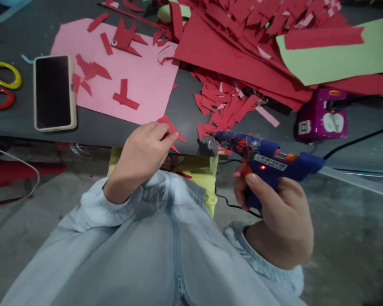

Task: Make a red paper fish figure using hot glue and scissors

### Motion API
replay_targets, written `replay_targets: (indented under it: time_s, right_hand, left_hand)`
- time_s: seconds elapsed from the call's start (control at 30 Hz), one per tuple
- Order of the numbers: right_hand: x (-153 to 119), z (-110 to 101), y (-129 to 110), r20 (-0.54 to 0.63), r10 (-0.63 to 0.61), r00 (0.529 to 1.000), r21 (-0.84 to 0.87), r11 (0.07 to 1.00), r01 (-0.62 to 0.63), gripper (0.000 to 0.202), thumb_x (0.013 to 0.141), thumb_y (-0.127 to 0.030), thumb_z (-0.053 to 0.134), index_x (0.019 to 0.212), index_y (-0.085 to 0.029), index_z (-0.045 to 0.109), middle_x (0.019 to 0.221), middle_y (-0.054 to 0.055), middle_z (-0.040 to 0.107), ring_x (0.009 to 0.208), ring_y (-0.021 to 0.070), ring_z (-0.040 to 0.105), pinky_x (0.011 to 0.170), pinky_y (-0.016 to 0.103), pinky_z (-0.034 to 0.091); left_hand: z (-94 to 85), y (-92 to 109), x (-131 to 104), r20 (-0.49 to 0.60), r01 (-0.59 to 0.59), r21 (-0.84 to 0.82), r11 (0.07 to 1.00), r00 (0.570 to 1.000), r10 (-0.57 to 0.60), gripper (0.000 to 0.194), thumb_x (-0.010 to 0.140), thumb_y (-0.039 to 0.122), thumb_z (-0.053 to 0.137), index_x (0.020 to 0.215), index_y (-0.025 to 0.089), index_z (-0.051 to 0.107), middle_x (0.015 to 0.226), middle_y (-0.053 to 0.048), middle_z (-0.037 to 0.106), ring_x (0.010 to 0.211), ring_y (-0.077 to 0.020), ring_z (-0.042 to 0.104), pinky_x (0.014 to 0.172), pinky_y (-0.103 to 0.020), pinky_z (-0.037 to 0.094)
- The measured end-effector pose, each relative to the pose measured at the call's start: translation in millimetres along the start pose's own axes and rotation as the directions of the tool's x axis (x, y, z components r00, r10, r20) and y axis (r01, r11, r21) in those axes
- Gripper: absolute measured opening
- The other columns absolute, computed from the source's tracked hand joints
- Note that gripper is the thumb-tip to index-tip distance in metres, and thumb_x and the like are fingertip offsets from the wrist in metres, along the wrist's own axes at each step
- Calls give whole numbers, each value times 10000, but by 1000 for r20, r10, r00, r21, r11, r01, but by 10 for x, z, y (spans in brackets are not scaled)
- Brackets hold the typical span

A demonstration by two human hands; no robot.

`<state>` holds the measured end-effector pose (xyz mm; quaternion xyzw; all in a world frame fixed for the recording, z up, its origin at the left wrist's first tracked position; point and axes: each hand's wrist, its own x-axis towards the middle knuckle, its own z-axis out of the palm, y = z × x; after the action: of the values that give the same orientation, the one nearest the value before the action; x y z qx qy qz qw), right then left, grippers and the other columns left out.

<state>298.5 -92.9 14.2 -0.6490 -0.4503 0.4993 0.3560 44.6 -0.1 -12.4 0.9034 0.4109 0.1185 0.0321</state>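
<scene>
My right hand [277,208] is closed round the handle of a blue glue gun [268,159], its nozzle pointing left above the table edge and a small red light glowing on its side. A clear glue stick [357,180] sticks out of its back. At the front edge of the table, my left hand [148,144] has its fingers on a pointed red paper piece [170,126], partly hidden under them. Beyond it on a pink sheet [150,93] lie a red paper fish [124,37] with a round eye and several red cut pieces [94,70].
A phone [52,91] and scissors [11,80] lie at the left. Red scraps [223,102] are heaped in the middle before large red sheets [230,46]. On the right are a green sheet [338,59] and a purple power box [322,114] with a black cable.
</scene>
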Motion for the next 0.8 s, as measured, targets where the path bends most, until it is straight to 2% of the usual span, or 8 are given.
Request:
replay_targets:
  time_s: [0.33, 0.8]
  right_hand:
    - [28, 18, 57, 7, -83, 997, 12, 996, 83, 194, 955, -403, 628, 883, -223, 623, 523, -53, 556, 432, 106, 486, 420, 237, 383]
    - [30, 51, 23, 29, -68, 997, 24, 997, 67, 255, 961, -398, 616, 831, -180, 639, 505, -37, 551, 425, 99, 483, 423, 237, 389]
  left_hand:
    - [-3, 0, 3, 21, -19, 21, 1000, 1000, 19, 298, 992, 166, 458, 1193, 129, 674, 1092, -115, 698, 980, -235, 615, 862, -353, 495]
    - [-33, 38, 2, 62, -6, 45, 999, 998, 3, 327, 999, 182, 426, 1223, 146, 661, 1126, -123, 683, 981, -245, 617, 859, -364, 504]
